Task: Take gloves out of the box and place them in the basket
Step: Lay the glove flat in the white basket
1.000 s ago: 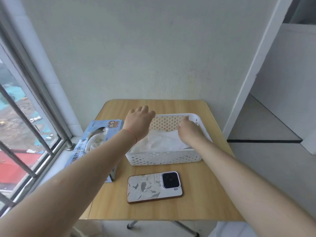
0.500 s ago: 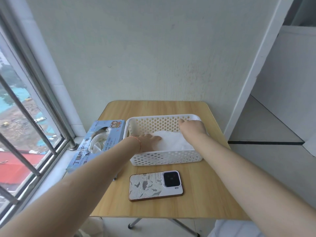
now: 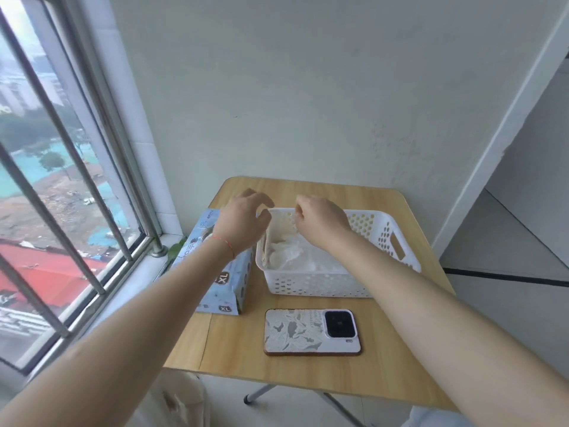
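A phone (image 3: 312,331) lies in front of the basket (image 3: 397,241). The gloves (image 3: 295,257) lie crumpled in the basket, under both hands. The box (image 3: 228,278) lies left of it, pointing away. Above, the left hand (image 3: 243,221) and right hand (image 3: 321,221) curl loosely, holding nothing.

Both hands, left (image 3: 243,221) and right (image 3: 320,221), have lifted off the gloves (image 3: 292,254) (fingers loosely curled) above the basket (image 3: 397,238).

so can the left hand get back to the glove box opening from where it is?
Probably yes. The left hand hangs right over the glove box, fingers loosely curled and apparently empty. Nothing lies between them; the basket stands to the right, out of the way.
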{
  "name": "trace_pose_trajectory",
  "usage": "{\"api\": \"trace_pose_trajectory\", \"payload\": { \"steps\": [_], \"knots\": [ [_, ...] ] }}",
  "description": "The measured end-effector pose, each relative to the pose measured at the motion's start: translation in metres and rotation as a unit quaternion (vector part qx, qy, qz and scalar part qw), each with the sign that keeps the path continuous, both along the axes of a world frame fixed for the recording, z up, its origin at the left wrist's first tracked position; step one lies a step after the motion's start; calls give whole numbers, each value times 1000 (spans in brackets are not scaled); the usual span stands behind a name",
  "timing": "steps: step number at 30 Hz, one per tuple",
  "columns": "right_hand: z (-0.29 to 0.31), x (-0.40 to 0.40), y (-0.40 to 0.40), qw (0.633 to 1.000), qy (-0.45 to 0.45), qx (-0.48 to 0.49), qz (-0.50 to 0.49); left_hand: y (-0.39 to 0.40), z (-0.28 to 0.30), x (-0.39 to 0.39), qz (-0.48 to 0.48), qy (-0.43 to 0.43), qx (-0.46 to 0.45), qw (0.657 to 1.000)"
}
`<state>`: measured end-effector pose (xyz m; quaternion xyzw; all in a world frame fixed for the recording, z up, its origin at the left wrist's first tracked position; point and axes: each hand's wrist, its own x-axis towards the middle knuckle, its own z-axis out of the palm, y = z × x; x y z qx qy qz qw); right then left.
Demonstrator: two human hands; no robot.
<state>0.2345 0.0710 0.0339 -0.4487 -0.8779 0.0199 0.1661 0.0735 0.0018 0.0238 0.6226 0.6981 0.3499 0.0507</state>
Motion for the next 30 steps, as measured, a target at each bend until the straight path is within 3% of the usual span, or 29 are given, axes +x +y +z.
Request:
{"api": "trace_pose_trajectory", "payload": {
  "steps": [4, 9, 16, 25, 30],
  "knots": [
    [-3, -59, -19, 995, 55, -46, 66, -30, -8, -55, 71, -27, -87, 993],
    [-13, -113, -35, 986, 50, -114, 114, -70, -29, -88, 21, -51, -194, 979],
    [-25, -141, -38, 980, -30, -158, 118, -80, -63, -92, 18, -49, -162, 985],
    [-20, -138, -43, 989, -1, -109, 97, -85, -56, -89, 33, -70, -181, 980],
    [-24, -142, -49, 981, -42, -145, 120, -85, -56, -88, 37, -65, -178, 981]
  ]
}}
